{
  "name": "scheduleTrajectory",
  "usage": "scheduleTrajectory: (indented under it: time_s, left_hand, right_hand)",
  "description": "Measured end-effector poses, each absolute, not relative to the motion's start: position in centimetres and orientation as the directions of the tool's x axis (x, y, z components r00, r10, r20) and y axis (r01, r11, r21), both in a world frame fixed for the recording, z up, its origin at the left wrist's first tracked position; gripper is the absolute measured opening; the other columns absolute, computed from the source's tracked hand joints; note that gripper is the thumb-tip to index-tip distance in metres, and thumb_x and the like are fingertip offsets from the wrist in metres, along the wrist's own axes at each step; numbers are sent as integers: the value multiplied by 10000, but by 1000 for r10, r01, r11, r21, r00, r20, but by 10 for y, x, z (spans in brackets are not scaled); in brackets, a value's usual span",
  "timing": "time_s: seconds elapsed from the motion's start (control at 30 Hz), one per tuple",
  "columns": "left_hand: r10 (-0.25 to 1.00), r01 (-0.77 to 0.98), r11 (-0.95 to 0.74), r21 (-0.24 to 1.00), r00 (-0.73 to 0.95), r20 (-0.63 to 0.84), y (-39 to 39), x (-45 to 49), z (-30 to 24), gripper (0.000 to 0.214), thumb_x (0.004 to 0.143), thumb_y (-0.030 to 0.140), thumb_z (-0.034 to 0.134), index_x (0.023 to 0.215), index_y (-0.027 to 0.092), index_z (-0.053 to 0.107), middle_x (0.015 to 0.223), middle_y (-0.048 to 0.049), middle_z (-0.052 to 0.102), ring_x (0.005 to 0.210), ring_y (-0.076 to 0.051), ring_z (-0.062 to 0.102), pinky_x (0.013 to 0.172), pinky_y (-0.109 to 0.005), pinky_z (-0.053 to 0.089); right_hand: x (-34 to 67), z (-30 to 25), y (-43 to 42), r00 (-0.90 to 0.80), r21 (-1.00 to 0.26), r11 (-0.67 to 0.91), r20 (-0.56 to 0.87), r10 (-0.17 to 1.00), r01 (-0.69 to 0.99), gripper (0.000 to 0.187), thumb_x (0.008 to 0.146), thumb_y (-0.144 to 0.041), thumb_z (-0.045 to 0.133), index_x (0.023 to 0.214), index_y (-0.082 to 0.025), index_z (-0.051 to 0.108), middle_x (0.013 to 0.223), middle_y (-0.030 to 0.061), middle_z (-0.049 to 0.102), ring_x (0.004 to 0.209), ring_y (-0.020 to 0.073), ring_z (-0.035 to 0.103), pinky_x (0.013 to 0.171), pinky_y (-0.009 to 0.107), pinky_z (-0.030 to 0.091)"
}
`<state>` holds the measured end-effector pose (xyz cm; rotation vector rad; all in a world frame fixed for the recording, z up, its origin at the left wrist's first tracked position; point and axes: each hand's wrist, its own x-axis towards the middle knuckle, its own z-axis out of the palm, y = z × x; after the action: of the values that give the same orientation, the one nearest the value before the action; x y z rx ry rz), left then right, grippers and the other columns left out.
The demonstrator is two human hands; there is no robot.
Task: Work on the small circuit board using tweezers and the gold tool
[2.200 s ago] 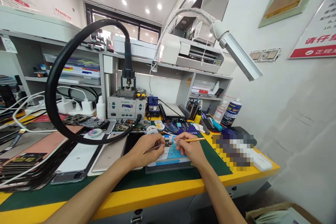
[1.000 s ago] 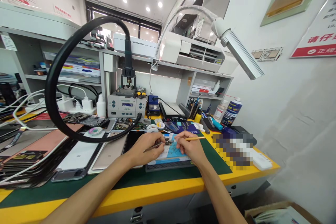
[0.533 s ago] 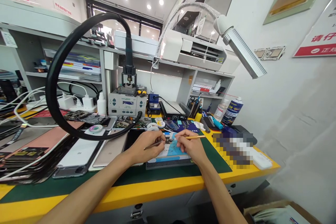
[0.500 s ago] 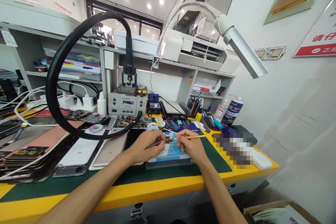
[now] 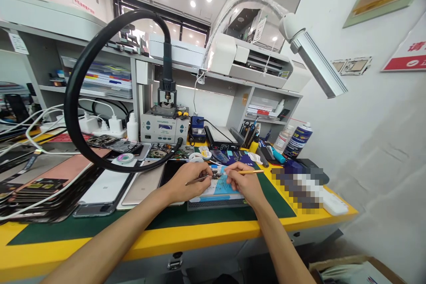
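My left hand (image 5: 191, 182) is closed around slim metal tweezers (image 5: 197, 180), whose back end sticks out toward the left. In my right hand (image 5: 242, 179) a thin gold-coloured pen-like tool (image 5: 251, 171) is pinched, its rear end pointing right; its tip is hidden by the fingers. Between the two hands lies a small circuit board (image 5: 216, 174), too small to make out in detail. It rests on a white and blue pad (image 5: 218, 191), which sits on a dark grey ribbed base (image 5: 216, 204) on the green mat.
Phones (image 5: 103, 193) and a stack of phone parts (image 5: 49, 188) lie to the left. Behind stands a hot-air station (image 5: 164, 129) with its thick black hose (image 5: 71, 84) arching forward. A spray can (image 5: 298, 140) is at the right, and a lamp (image 5: 314, 60) hangs above.
The camera view has shifted slightly, so the whole scene sits a little farther right. Both hands keep their grips and have barely moved over the board.
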<state>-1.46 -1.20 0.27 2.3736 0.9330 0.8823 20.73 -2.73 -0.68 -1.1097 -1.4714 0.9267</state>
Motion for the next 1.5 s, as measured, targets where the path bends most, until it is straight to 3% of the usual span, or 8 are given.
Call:
scheduleTrajectory:
  time_s: [1.0, 1.5]
  left_hand:
    - [741, 468, -651, 598, 561, 368, -16, -12, 7, 164, 910, 263, 506, 879, 187, 648, 743, -18, 670, 659, -171, 599, 595, -257, 395]
    - [742, 447, -642, 623, 567, 358, -15, -13, 4, 147, 903, 255, 519, 857, 190, 643, 706, 1, 631, 632, -157, 555, 579, -253, 377]
  right_hand:
    - [206, -8, -26, -93, -927, 325, 313, 945, 189, 114, 834, -256, 620, 759, -185, 669, 568, -12, 636, 416, 112, 491, 428, 221, 384]
    - [200, -7, -26, -73, -903, 316, 309, 948, 291, 117, 827, -215, 599, 715, -197, 627, 560, -19, 623, 427, 115, 476, 432, 224, 359]
